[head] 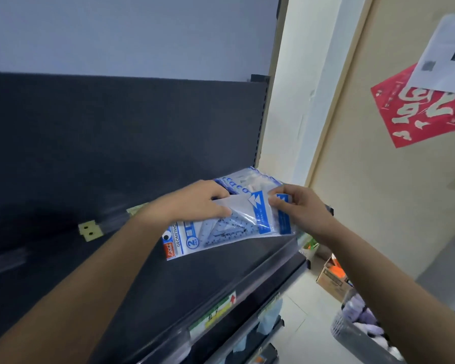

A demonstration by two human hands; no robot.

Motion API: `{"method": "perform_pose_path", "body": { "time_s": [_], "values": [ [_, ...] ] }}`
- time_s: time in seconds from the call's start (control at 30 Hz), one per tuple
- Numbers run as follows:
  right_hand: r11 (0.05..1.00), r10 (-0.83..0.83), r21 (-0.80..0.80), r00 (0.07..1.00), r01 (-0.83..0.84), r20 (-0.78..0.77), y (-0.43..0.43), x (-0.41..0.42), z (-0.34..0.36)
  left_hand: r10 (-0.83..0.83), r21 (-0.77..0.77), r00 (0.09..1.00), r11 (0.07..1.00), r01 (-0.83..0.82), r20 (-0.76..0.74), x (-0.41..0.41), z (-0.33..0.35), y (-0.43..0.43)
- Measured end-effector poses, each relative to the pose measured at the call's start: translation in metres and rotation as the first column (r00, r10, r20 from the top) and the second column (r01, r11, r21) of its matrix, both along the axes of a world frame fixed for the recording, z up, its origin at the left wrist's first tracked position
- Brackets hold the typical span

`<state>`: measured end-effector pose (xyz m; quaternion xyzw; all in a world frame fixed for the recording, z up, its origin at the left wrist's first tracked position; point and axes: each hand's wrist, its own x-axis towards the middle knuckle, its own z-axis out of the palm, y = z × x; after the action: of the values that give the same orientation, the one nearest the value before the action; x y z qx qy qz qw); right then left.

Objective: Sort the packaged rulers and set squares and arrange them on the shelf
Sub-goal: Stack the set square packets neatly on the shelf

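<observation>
While your arms reach over the dark grey shelf (pixel 90 153), your left hand (pixel 195 200) grips a blue-and-white clear plastic set-square packet (pixel 221 232) at centre frame, and your right hand (pixel 302 208) pinches its right edge.

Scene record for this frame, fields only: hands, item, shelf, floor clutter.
left hand: grips set-square packs on their left side
right hand: pinches the packs' right edge
packs: several, overlapped, at the right end of the shelf; resting or lifted, cannot tell
floor: cardboard box, mesh basket
</observation>
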<state>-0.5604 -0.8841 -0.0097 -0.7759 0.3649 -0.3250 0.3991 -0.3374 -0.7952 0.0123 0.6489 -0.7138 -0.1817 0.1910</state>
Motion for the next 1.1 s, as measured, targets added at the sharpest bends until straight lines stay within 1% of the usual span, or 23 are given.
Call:
{"method": "perform_pose_path", "body": {
  "time_s": [0.17,0.27,0.33,0.43,0.57,0.7,0.77,0.83,0.9,1.0,1.1],
  "values": [
    [0.998,0.049,0.028,0.999,-0.048,-0.017,-0.086,-0.002,-0.006,0.022,0.106,0.999,0.994,-0.018,-0.038,-0.004,-0.007,-0.08],
    [0.999,0.048,0.017,0.996,-0.047,-0.07,-0.133,-0.008,-0.017,0.033,0.197,0.999,0.98,-0.03,-0.009,-0.015,-0.018,-0.118],
    [0.999,0.043,-0.009,0.995,-0.045,-0.093,-0.166,-0.011,-0.026,0.042,0.232,0.999,0.972,-0.038,-0.014,-0.023,-0.024,-0.141],
    [0.998,0.055,0.005,0.993,-0.055,-0.103,-0.213,-0.01,-0.037,0.095,0.271,0.995,0.958,-0.098,0.023,-0.037,-0.03,-0.173],
    [0.983,0.141,-0.089,0.972,-0.16,-0.189,-0.267,-0.002,-0.049,0.222,0.285,0.97,0.928,-0.242,0.102,-0.05,-0.042,-0.209],
    [0.923,0.225,-0.209,0.893,-0.323,-0.389,-0.303,0.012,-0.058,0.34,0.307,0.916,0.867,-0.393,0.212,-0.062,-0.047,-0.228],
    [0.891,0.247,-0.244,0.859,-0.384,-0.448,-0.313,0.018,-0.061,0.416,0.275,0.874,0.835,-0.477,0.252,-0.065,-0.049,-0.233],
    [0.862,0.277,-0.261,0.836,-0.434,-0.473,-0.32,0.021,-0.063,0.486,0.217,0.831,0.81,-0.545,0.272,-0.07,-0.048,-0.232],
    [0.847,0.293,-0.276,0.833,-0.454,-0.469,-0.325,0.022,-0.064,0.517,0.19,0.816,0.801,-0.568,0.26,-0.076,-0.043,-0.229],
    [0.87,0.289,-0.274,0.875,-0.409,-0.389,-0.33,0.019,-0.061,0.54,0.276,0.832,0.787,-0.552,0.123,-0.087,-0.038,-0.232],
    [0.889,0.341,-0.188,0.878,-0.417,-0.335,-0.336,0.017,-0.061,0.556,0.288,0.827,0.781,-0.555,0.085,-0.096,-0.044,-0.251]
  ]
}}
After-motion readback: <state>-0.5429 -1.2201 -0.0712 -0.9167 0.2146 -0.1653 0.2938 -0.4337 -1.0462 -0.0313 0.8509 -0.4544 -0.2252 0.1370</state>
